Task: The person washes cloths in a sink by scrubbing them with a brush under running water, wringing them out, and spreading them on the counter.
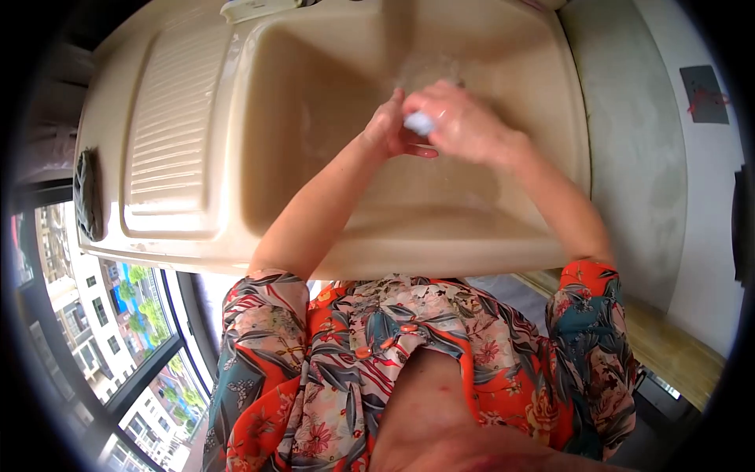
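Both my hands meet over the beige sink basin (314,134), in its far middle part. My right hand (464,122) is curled, its fingers wrapped over a small white item (419,123) whose kind I cannot make out. Close against it on the left is my left hand (387,130), cupped, thumb up, with a finger stretched out below the right hand. The white item shows between the two hands; how far the left palm touches it is hidden. Water (429,71) glints and splashes just beyond my fingers, and the skin looks wet.
A ribbed drainboard (173,126) adjoins the basin on the left. On its outer edge lies a dark grey cloth (88,195). A white object (255,8) stands at the back rim. To the right is a greenish-grey ledge (629,141); a window (118,315) is at lower left.
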The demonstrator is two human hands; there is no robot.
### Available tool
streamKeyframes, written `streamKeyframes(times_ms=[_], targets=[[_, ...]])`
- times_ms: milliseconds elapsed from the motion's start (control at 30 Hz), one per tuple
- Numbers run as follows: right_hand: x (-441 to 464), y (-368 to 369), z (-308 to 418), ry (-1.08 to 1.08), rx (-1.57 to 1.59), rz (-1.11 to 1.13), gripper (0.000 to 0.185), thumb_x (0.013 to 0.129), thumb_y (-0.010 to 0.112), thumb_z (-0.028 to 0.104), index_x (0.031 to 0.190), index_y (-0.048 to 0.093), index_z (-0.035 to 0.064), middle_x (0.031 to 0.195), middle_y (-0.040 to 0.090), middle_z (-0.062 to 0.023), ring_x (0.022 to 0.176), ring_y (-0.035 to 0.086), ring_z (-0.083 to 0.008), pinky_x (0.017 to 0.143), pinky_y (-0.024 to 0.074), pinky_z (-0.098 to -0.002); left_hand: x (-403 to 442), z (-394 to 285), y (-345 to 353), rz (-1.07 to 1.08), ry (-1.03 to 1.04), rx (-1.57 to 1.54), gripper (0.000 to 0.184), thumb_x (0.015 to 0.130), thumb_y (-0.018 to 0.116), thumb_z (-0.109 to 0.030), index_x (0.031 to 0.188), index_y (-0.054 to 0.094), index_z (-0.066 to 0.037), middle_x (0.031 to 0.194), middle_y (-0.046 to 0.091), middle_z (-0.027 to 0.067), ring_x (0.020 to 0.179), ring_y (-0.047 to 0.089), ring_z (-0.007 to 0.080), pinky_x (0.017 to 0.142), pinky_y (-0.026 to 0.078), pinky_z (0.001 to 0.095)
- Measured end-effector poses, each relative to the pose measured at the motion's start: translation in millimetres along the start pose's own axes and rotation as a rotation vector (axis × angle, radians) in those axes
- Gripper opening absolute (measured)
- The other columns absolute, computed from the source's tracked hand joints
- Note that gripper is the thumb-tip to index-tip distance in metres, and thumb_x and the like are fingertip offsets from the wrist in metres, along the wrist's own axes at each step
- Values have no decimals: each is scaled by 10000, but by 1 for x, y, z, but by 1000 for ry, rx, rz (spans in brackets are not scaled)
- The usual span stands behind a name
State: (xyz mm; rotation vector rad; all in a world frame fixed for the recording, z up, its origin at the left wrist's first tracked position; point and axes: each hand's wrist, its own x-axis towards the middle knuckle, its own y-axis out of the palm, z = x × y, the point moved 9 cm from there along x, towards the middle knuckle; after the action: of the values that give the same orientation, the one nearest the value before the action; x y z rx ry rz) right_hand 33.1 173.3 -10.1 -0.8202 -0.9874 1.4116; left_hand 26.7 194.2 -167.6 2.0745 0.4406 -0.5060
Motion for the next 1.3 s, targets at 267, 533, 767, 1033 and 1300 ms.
streamKeyframes(times_ms=[267,533,767,1033,1300], targets=[[-30,7,126,-380,108,2,206,634,545,-11,819,571,76,736,482,-67,758,491,-233,692,416,-353,-22,-8,-14,-64,1,-372,443,895,307,-381,1082,461,-10,977,541,172,820,561,362,692,482,486],[7,-72,44,-143,832,-116,416,626,602,3,1035,542,50,846,587,-63,878,556,-206,768,467,-334,-4,-32,-39,81,209,-565,190,864,423,-86,1007,499,13,919,575,155,851,575,302,811,472,445],[36,167,-173,569,1736,-160,520,826,502,386,1240,414,84,1165,493,-87,1058,486,-222,912,396,-366,-44,-44,19,13,292,-614,212,860,462,-115,1030,536,-13,1031,581,110,926,574,239,833,467,421],[52,126,-65,175,2330,-227,523,842,452,472,1236,429,130,1267,416,-105,1100,453,-260,917,384,-404,-48,-38,17,128,284,-799,284,848,449,-196,1089,513,-58,1142,533,76,1068,490,239,945,364,428],[55,52,-115,212,2006,-326,335,865,435,352,1044,535,87,1018,574,-94,922,552,-233,811,456,-390,-43,-36,27,101,286,-540,458,784,589,-299,1157,484,-55,1159,525,88,1074,491,203,924,394,374]])
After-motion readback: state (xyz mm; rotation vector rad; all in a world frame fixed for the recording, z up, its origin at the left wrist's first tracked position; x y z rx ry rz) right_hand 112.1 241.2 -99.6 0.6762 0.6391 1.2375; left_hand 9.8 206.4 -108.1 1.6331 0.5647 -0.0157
